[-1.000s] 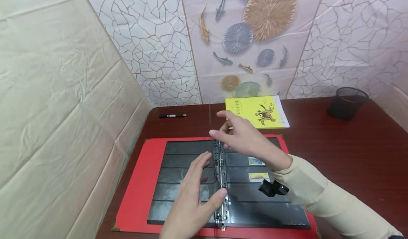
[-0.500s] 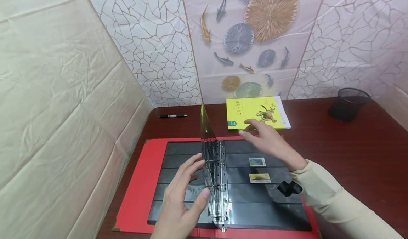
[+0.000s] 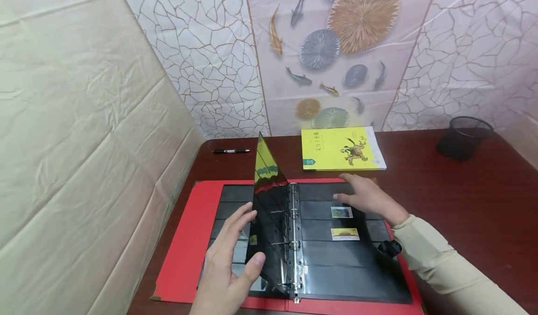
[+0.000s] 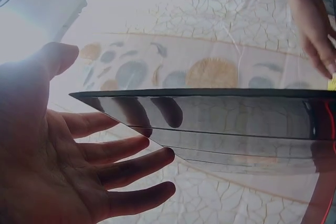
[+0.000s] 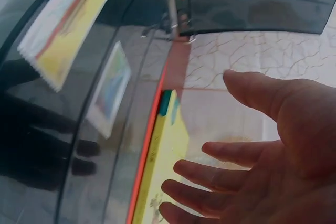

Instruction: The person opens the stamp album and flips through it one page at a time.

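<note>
A red ring-bound stamp album (image 3: 178, 240) lies spread on the table. One black pocket page (image 3: 271, 226) stands up from the rings, leaning left. My left hand (image 3: 229, 263) is beside its outer edge, fingers extended; in the left wrist view the fingertips are by the page edge, and contact is unclear. Two stamps sit in the right-hand page (image 3: 328, 277): a blue-green stamp (image 3: 342, 212) and, below it, a yellow stamp (image 3: 345, 234). Over that page's upper right is my right hand (image 3: 371, 198), its fingers spread in the right wrist view (image 5: 252, 166) and holding nothing.
Behind the album lies a yellow book (image 3: 332, 149). A black pen (image 3: 231, 151) is at the back left, and a black mesh bin (image 3: 462, 140) at the back right. Cloth-covered walls (image 3: 210, 63) border the table's back and left.
The page, nearly edge-on to the camera before, has swung over to the left. My right hand has moved right and down, away from the rings; my left hand has shifted slightly left.
</note>
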Available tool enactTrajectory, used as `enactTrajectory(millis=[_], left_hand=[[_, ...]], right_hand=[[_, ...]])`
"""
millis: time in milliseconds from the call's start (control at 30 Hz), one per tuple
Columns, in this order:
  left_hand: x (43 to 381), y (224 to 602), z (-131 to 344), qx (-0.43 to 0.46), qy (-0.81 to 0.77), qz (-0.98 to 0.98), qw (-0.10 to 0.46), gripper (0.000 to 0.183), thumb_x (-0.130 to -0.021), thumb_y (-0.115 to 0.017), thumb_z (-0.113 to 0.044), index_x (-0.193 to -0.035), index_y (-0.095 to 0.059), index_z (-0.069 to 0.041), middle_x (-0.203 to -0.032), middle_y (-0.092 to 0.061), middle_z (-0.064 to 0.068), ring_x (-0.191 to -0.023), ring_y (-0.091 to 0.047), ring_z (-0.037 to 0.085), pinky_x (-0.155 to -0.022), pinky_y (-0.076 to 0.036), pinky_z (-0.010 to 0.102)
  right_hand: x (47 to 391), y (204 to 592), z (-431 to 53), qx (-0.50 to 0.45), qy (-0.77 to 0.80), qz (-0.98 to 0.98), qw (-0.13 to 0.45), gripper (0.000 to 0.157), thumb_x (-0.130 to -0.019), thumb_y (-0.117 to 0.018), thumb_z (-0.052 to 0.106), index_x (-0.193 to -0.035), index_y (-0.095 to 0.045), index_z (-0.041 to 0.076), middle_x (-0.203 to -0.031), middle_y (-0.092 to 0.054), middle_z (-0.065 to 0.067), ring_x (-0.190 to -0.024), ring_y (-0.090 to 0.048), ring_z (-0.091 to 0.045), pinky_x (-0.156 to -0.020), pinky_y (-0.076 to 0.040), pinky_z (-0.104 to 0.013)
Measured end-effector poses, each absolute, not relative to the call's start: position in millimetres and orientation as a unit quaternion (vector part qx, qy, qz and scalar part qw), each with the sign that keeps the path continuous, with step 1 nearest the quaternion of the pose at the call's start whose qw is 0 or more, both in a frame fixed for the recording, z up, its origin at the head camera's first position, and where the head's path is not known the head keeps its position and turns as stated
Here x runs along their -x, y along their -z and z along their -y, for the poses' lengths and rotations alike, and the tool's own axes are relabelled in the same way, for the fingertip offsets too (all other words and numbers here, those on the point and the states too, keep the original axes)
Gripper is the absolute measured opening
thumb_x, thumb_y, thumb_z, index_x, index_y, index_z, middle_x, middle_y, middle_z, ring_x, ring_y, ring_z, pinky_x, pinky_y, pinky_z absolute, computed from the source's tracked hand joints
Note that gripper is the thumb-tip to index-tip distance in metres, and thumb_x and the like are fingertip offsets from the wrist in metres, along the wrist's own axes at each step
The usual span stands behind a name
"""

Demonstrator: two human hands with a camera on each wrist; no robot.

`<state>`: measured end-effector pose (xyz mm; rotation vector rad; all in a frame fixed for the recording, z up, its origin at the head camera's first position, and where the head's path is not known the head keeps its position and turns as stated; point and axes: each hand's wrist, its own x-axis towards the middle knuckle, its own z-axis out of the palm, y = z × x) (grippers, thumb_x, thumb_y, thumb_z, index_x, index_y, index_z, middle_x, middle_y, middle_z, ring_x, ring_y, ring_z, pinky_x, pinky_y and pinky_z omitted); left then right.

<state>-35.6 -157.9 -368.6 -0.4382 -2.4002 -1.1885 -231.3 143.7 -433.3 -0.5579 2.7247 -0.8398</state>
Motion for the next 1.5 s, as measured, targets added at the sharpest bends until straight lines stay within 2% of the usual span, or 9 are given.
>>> enactTrajectory(millis=[233, 467, 633, 1033, 1167, 1333, 1500], left_hand=[[32, 374, 172, 0.113, 0.425, 0.869, 0.228, 0.058, -0.088, -0.072, -0.013, -0.143, -0.055, -0.013, -0.149, -0.051, 0.001, -0.129, -0.054, 0.023, -0.089, -0.051, 0.062], [28, 380, 183, 0.051, 0.411, 0.883, 0.22, 0.057, -0.089, -0.076, -0.014, -0.142, -0.055, -0.011, -0.148, -0.052, 0.002, -0.129, -0.055, 0.023, -0.092, -0.052, 0.057], [26, 388, 188, 0.023, 0.396, 0.889, 0.227, 0.058, -0.087, -0.078, -0.013, -0.14, -0.055, -0.008, -0.146, -0.053, 0.005, -0.126, -0.057, 0.026, -0.089, -0.053, 0.055], [26, 399, 200, -0.033, 0.398, 0.894, 0.206, 0.055, -0.09, -0.077, -0.016, -0.14, -0.055, -0.003, -0.145, -0.053, 0.012, -0.125, -0.056, 0.036, -0.092, -0.051, 0.061], [27, 406, 205, -0.047, 0.396, 0.894, 0.202, 0.056, -0.091, -0.076, -0.017, -0.141, -0.054, -0.003, -0.145, -0.053, 0.015, -0.123, -0.057, 0.039, -0.09, -0.051, 0.062], [28, 413, 211, -0.072, 0.398, 0.895, 0.189, 0.056, -0.093, -0.075, -0.019, -0.142, -0.054, -0.005, -0.144, -0.053, 0.016, -0.123, -0.057, 0.041, -0.09, -0.05, 0.064], [28, 423, 219, -0.087, 0.392, 0.898, 0.178, 0.055, -0.093, -0.075, -0.018, -0.142, -0.053, -0.003, -0.144, -0.053, 0.019, -0.127, -0.054, 0.04, -0.096, -0.048, 0.062]], right_hand=[[239, 449, -156, 0.185, 0.265, -0.937, 0.135, 0.082, -0.087, -0.08, 0.023, -0.144, -0.037, -0.018, -0.143, -0.043, -0.039, -0.13, -0.043, -0.051, -0.104, -0.037, -0.065], [243, 460, -164, 0.189, 0.288, -0.93, 0.128, 0.092, -0.079, -0.087, 0.013, -0.149, -0.034, -0.013, -0.146, -0.04, -0.037, -0.126, -0.043, -0.048, -0.105, -0.036, -0.067], [243, 463, -168, 0.176, 0.257, -0.938, 0.152, 0.094, -0.076, -0.089, 0.018, -0.143, -0.035, -0.019, -0.141, -0.039, -0.04, -0.122, -0.043, -0.049, -0.103, -0.039, -0.065], [242, 473, -172, 0.136, 0.253, -0.944, 0.162, 0.106, -0.072, -0.093, 0.022, -0.147, -0.03, -0.017, -0.146, -0.03, -0.041, -0.123, -0.04, -0.052, -0.103, -0.037, -0.067], [241, 475, -173, 0.125, 0.257, -0.945, 0.16, 0.109, -0.071, -0.094, 0.025, -0.146, -0.028, -0.02, -0.148, -0.027, -0.043, -0.127, -0.036, -0.054, -0.106, -0.033, -0.069], [240, 475, -175, 0.132, 0.252, -0.947, 0.146, 0.106, -0.07, -0.094, 0.028, -0.143, -0.034, -0.019, -0.145, -0.034, -0.042, -0.123, -0.042, -0.053, -0.104, -0.036, -0.068], [242, 476, -176, 0.149, 0.242, -0.95, 0.128, 0.094, -0.068, -0.096, 0.031, -0.134, -0.046, -0.015, -0.123, -0.056, -0.034, -0.101, -0.056, -0.042, -0.092, -0.049, -0.061]])
